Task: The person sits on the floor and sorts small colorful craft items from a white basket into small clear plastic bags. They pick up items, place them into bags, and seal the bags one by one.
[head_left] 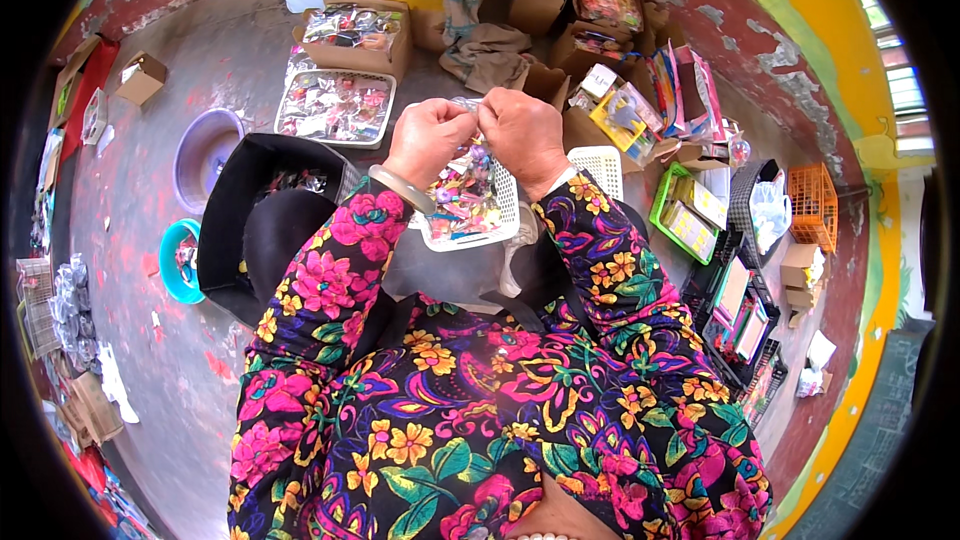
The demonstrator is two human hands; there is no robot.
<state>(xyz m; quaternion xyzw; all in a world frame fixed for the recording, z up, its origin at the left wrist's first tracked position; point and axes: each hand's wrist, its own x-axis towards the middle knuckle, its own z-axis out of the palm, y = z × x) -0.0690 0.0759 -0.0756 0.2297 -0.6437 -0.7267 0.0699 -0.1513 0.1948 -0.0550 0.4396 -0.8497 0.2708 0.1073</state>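
Observation:
My left hand (428, 140) and my right hand (523, 140) meet in front of me, thumbs and bent fingers pinched close together. A sliver of something clear and shiny shows between and just beyond them, too small to make out. Directly beneath is a white plastic basket (511, 208), heaped with small colourful pieces (466, 190) in pink, purple and yellow. My hands hide its far part. A pale bracelet (402, 190) circles my left wrist.
Left of me stands a black open container (222, 240), with a purple basin (186, 162) and turquoise tub (172, 262) beyond it. Ahead are a white tray (284, 132) of packets and a cardboard box (392, 50). On the right sit a green basket (660, 202) and black crates (715, 325).

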